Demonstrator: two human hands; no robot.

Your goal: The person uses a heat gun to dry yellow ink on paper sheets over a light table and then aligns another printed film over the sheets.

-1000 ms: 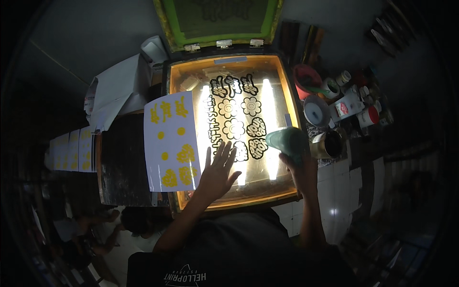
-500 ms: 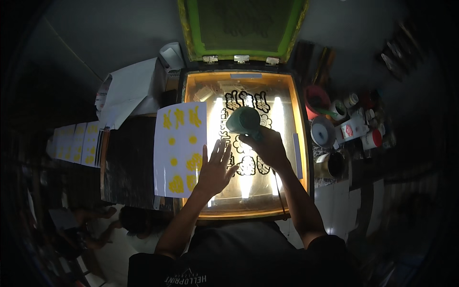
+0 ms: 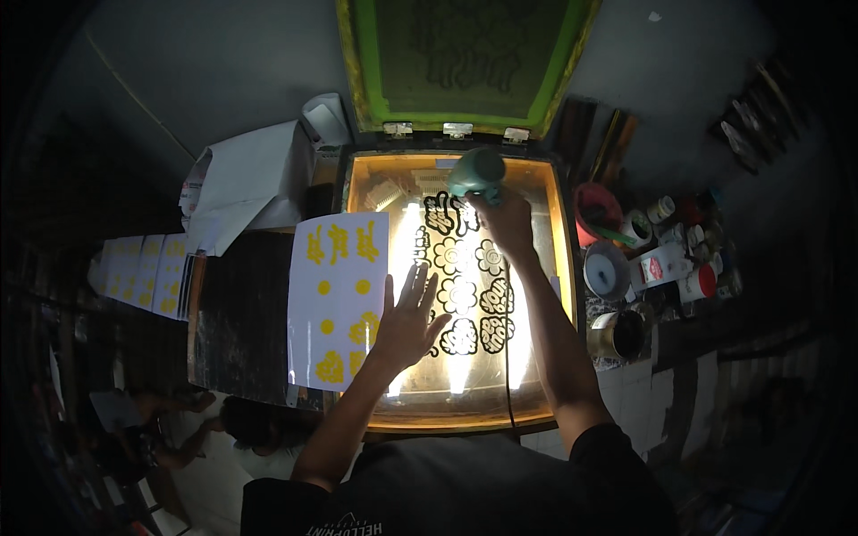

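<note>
My right hand (image 3: 505, 221) is closed around the handle of a teal hair dryer (image 3: 478, 172), held over the far part of a lit glass-topped light table (image 3: 565, 241). A dark cord (image 3: 508, 375) runs down past my right forearm. Black outlined flowers and lettering (image 3: 450, 256) show on the bright glass below. My left hand (image 3: 409, 326) has its fingers spread, palm down, over the left part of the glass. Beside it, a white sheet with yellow prints (image 3: 307, 299) overlaps the table's left edge; my hand partly covers the sheet's right side.
A green-meshed screen frame (image 3: 465, 71) stands raised on hinge clamps (image 3: 458, 130) at the far edge. To the right are a red bowl (image 3: 597, 207), bottles and several tubs. A white bag (image 3: 246, 188) and more yellow-printed sheets (image 3: 143, 268) lie left. Another person (image 3: 255, 424) is at lower left.
My right hand has carried the hair dryer toward the far edge of the light table, baring more black prints. My left hand stays nearly in place. The whole view has shifted slightly.
</note>
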